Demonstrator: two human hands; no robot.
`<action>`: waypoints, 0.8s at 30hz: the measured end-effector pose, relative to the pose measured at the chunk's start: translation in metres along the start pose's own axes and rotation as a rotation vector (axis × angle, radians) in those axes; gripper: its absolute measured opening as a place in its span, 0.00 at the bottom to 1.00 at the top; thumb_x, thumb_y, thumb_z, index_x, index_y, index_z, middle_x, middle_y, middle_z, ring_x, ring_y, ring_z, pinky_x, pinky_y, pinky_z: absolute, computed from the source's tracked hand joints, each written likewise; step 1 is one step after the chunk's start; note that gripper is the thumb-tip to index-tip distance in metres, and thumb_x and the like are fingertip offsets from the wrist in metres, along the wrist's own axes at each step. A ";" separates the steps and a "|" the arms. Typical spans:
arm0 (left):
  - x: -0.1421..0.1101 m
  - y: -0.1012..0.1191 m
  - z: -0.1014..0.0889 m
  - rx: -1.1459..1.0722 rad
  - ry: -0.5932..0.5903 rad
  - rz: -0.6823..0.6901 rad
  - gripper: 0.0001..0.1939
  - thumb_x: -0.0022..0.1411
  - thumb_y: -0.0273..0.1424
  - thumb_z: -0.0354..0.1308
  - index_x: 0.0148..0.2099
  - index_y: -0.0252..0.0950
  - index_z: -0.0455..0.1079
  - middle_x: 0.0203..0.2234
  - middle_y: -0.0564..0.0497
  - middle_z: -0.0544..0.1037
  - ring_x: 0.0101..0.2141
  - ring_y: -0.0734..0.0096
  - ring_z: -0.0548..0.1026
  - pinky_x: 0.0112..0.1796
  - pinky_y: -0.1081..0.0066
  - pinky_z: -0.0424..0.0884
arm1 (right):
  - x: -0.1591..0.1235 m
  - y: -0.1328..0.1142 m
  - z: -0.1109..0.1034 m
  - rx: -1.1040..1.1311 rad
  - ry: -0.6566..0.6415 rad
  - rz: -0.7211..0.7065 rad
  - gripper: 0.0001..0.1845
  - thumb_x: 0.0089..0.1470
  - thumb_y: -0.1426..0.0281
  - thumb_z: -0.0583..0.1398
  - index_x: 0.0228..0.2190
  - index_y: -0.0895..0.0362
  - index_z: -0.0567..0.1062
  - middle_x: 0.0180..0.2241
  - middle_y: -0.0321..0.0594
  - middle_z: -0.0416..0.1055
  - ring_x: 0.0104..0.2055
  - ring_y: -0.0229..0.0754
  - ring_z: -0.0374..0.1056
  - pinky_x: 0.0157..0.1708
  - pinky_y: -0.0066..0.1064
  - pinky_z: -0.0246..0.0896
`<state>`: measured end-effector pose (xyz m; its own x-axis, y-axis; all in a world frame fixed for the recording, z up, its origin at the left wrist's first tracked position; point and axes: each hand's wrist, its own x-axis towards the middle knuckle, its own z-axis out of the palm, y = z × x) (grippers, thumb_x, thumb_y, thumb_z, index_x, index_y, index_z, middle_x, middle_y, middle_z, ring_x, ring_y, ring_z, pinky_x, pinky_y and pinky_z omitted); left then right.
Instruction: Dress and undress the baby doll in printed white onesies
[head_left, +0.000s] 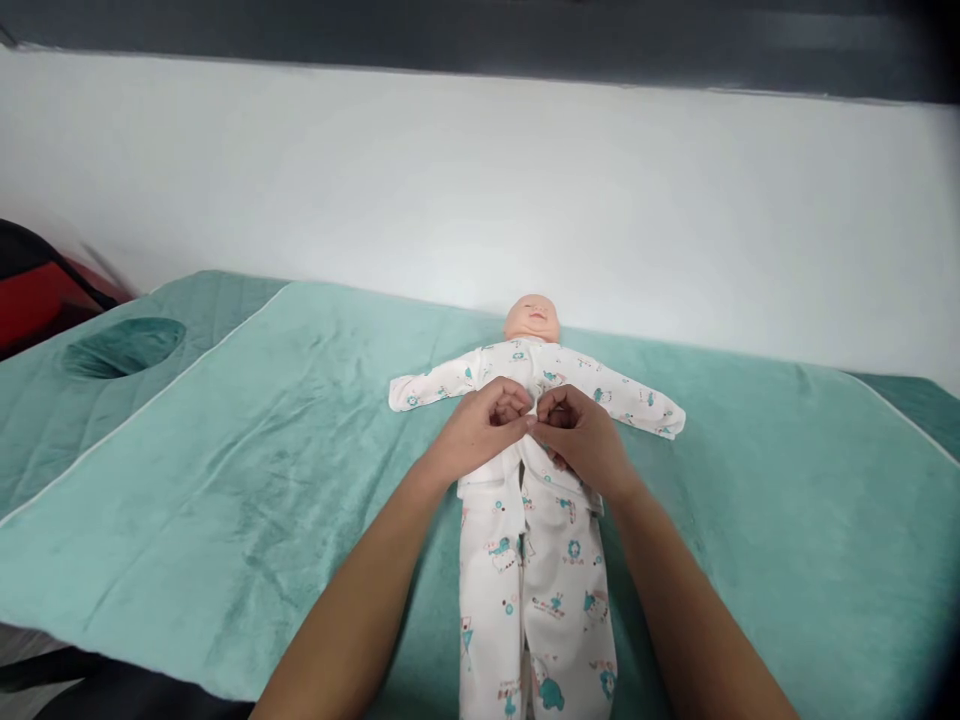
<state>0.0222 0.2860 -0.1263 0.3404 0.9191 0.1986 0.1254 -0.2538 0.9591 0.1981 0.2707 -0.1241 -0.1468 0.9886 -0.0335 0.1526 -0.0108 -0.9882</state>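
A baby doll (532, 318) lies on its back on a teal towel (225, 480), head toward the wall, arms spread. It wears a white printed sleepsuit (559, 580) with small animal motifs. My left hand (484, 425) and my right hand (581, 430) meet over the doll's chest. Both have their fingers curled and pinch the front edges of the sleepsuit's top where the two sides join. The chest closure itself is hidden under my fingers.
The towel covers a padded teal table (45, 420) with an oval face hole (124, 345) at the left. A white wall (480, 200) rises right behind the doll's head. A red and black object (34, 290) sits at the far left.
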 end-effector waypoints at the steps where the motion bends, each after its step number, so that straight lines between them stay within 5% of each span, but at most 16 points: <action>1: 0.000 0.000 -0.001 -0.011 -0.003 -0.007 0.09 0.60 0.34 0.61 0.42 0.38 0.67 0.31 0.53 0.73 0.29 0.76 0.68 0.31 0.74 0.63 | 0.000 0.000 0.000 -0.001 0.005 -0.003 0.14 0.48 0.61 0.66 0.30 0.54 0.68 0.16 0.26 0.61 0.15 0.31 0.56 0.12 0.23 0.55; 17: 0.000 -0.005 0.009 -0.025 0.072 0.048 0.06 0.61 0.32 0.58 0.40 0.38 0.64 0.29 0.54 0.72 0.30 0.75 0.69 0.32 0.73 0.62 | 0.000 -0.003 -0.015 0.105 -0.162 0.006 0.15 0.52 0.59 0.65 0.34 0.53 0.67 0.19 0.27 0.63 0.17 0.31 0.57 0.14 0.21 0.53; 24: 0.000 -0.010 0.016 -0.018 0.110 0.070 0.07 0.59 0.25 0.55 0.40 0.39 0.63 0.25 0.58 0.66 0.26 0.78 0.64 0.29 0.75 0.60 | 0.002 -0.001 -0.010 0.089 -0.122 0.011 0.15 0.54 0.57 0.63 0.33 0.53 0.66 0.17 0.27 0.64 0.16 0.31 0.56 0.14 0.22 0.54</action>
<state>0.0355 0.2841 -0.1390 0.2430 0.9270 0.2856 0.0880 -0.3143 0.9452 0.2074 0.2736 -0.1221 -0.2644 0.9627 -0.0572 0.0689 -0.0403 -0.9968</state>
